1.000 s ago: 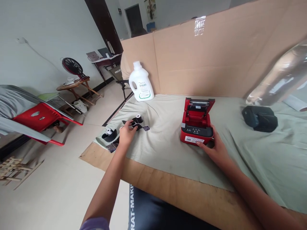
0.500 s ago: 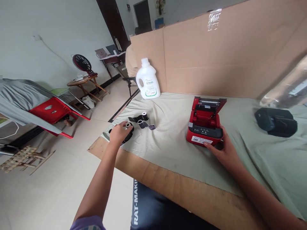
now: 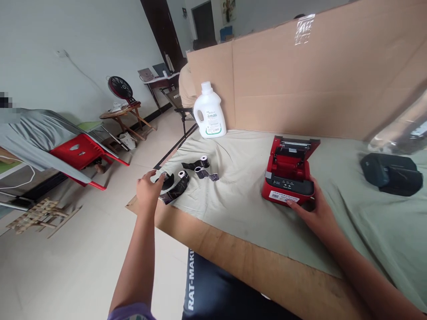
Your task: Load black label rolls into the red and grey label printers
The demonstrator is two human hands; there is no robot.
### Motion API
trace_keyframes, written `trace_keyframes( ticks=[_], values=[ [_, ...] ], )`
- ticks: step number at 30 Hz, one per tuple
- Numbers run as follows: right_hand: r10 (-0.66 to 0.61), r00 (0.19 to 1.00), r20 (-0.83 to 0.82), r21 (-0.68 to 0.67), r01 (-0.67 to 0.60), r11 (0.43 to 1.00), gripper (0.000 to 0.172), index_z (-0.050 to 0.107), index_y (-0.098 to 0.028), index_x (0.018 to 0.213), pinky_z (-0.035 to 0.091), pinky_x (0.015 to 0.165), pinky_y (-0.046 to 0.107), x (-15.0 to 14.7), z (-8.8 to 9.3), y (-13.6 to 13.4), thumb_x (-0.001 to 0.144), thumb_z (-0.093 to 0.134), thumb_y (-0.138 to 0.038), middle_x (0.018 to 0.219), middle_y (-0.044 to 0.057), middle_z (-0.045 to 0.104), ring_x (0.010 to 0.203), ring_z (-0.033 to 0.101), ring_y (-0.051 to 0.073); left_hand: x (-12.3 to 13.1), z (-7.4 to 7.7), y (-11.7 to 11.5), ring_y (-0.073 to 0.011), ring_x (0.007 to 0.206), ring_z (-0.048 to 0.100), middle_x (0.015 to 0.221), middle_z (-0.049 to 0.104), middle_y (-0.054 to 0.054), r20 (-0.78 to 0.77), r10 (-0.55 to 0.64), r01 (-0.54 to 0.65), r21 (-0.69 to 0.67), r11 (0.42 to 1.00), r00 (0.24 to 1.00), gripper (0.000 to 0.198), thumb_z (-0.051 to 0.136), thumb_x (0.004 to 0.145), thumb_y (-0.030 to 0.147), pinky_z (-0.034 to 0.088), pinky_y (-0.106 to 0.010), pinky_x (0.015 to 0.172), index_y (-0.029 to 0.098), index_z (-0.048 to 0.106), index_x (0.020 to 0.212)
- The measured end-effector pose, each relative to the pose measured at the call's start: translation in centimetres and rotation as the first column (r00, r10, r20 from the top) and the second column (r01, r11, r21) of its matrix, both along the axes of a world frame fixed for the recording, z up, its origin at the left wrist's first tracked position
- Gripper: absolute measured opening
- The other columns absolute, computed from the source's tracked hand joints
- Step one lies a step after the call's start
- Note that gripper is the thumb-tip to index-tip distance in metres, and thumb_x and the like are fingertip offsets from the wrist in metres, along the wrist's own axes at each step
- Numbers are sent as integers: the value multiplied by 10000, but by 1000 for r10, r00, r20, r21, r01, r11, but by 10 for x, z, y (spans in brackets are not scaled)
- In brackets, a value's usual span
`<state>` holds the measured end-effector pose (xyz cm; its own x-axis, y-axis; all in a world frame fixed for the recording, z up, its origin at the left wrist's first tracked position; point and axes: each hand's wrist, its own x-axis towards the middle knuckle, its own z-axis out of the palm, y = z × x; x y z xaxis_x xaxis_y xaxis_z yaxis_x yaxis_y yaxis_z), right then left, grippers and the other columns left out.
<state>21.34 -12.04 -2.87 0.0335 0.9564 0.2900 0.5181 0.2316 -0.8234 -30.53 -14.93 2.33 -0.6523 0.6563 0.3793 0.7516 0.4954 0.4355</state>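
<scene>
My right hand (image 3: 315, 209) grips the front right corner of a small red label printer (image 3: 288, 173). Its thumb presses the front face and its fingers wrap the side. The printer's lid (image 3: 295, 144) is tilted up, showing a red hollow inside. At the far left of the cloth, my left hand (image 3: 150, 186) is beside a black roll (image 3: 167, 180), thumb and fingers apart; contact is unclear. Just right of it lies a black label roll (image 3: 180, 184) with a white core and a loose strip. Two smaller rolls, one black (image 3: 203, 162) and one dark patterned (image 3: 203, 173), lie behind.
A white detergent bottle (image 3: 211, 111) stands at the back against a cardboard panel (image 3: 283, 80). On the right lies a dark, blocky object (image 3: 390, 173). Pale cloth covers the board, whose bare wooden edge (image 3: 233, 244) runs along the front. A red chair (image 3: 80, 153) is off to the left.
My left hand has moved left, off the black label roll with the white core, toward the leftmost roll. My right hand stays on the printer. The whole view has shifted slightly.
</scene>
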Motion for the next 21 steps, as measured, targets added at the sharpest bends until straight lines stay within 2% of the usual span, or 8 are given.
trace_keyframes(
  ticks=[4,7,10,13,15,17,21],
  values=[
    [4,1000,-21,11,-4,1000,987,293,-302,1581,545,1011,534,-1,2,0,757,749,-598,1468,130,524,1187,634,347,-23,-2,-2,-318,1081,637,1202,739,-75,70,-23,26,-44,999,997,452,574,843,485,499,-441,970,242,697,1204],
    [20,999,-28,37,-19,999,983,289,-311,1583,519,1048,552,-2,2,0,762,738,-612,1494,126,505,1262,589,366,-18,3,7,-288,1013,666,1179,749,-73,76,-62,62,3,998,995,421,563,844,446,506,-407,949,225,710,1170],
    [20,1000,-14,54,-20,998,989,280,-311,1586,513,1057,566,-1,1,1,763,734,-621,1510,121,491,1292,570,375,6,16,26,-253,951,681,1137,761,-62,63,-250,247,47,968,966,393,564,839,414,511,-364,925,216,721,1140],
    [14,1000,-10,55,-14,998,987,281,-315,1583,508,1062,576,-1,-1,1,763,737,-620,1511,117,492,1308,559,378,38,28,53,-245,974,687,1144,759,-57,62,-470,469,32,883,880,372,567,848,410,508,-344,929,224,733,1123],
    [14,1000,-7,47,-13,999,984,278,-314,1584,508,1063,570,0,-1,1,766,741,-607,1507,116,496,1299,568,369,56,34,76,-263,1031,683,1167,750,-65,69,-545,547,-31,836,836,388,587,843,419,503,-351,943,237,732,1153],
    [14,1000,-4,34,-14,999,982,273,-303,1586,523,1048,555,0,-2,1,773,742,-589,1497,121,503,1256,600,354,70,37,100,-290,1097,669,1190,741,-76,71,-581,585,-154,797,811,435,626,815,391,492,-370,967,253,714,1218],
    [11,1000,13,45,-12,999,966,285,-282,1582,527,1043,534,1,-2,1,780,743,-567,1484,131,510,1242,606,342,82,36,141,-313,1091,672,1205,735,-85,99,-595,577,-413,705,798,556,680,694,220,507,-367,923,283,711,1246]
  ],
)
